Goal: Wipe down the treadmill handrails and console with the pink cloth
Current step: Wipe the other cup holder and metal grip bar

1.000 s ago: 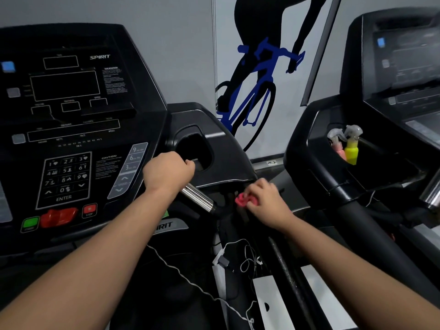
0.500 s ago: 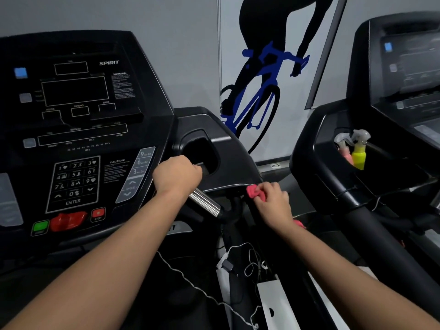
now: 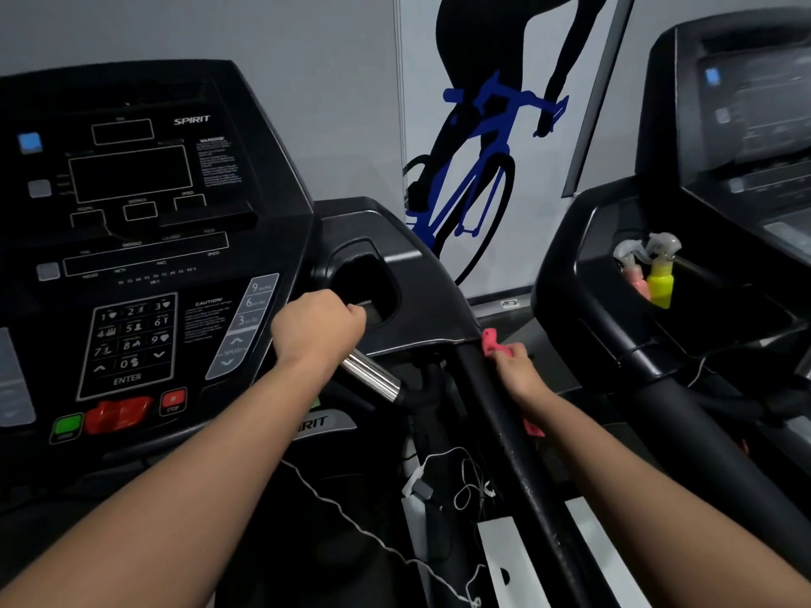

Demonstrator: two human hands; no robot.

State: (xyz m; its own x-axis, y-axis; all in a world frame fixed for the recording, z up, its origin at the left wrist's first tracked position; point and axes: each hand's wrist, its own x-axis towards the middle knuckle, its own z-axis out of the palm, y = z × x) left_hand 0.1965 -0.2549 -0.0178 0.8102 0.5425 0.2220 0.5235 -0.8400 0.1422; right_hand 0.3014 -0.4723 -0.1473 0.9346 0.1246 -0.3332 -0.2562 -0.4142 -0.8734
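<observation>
- Head view: the right hand (image 3: 518,375) is curled round the long black handrail (image 3: 515,458) just right of the black treadmill console (image 3: 131,256). It pinches the crumpled pink cloth (image 3: 493,344) against the rail's upper end, and a tail of cloth pokes out below the wrist.
- The left hand (image 3: 316,331) is clenched round the short chrome grip bar (image 3: 373,379) just below the console's right edge, likely as a brace.
- The step in hand looks like wiping the right handrail, at the top where it meets the console housing.
- To do it well, wrap the cloth fully round the rail so the underside is covered, press firmly, and draw it away from the console in long overlapping strokes.
- Turn the cloth to a clean face before moving to the console, and go lightly near the small red stop button (image 3: 172,402) and green start button (image 3: 66,427) at the console's lower left.
- The thin white cable (image 3: 333,506) below the console could snag a loose cloth tail.
</observation>
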